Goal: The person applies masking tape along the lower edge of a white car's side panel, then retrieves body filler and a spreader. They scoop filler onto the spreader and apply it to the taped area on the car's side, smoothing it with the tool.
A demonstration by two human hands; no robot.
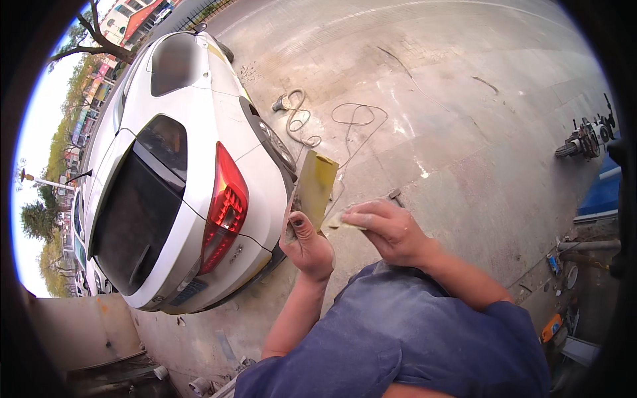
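My left hand [309, 251] grips a flat, rectangular board [315, 184] with yellow paste on it, held upright, its thumb across the lower part. Just to its right, my right hand [391, 232] pinches a small, thin pale-yellow piece [340, 221], perhaps a spreader, near the board's lower right edge. Beyond both hands is the rear corner of a white car [259, 172] with a red tail light [225, 205]. My navy clothing, dusted pale, fills the bottom of the view.
A coiled cord [298, 116] with a tool [280, 105] lies on the concrete ground beside the car. A two-wheeler [584, 136] is at the right. Pipes [584, 247], cans and odds and ends crowd the lower right. A low panel [79, 325] stands at lower left.
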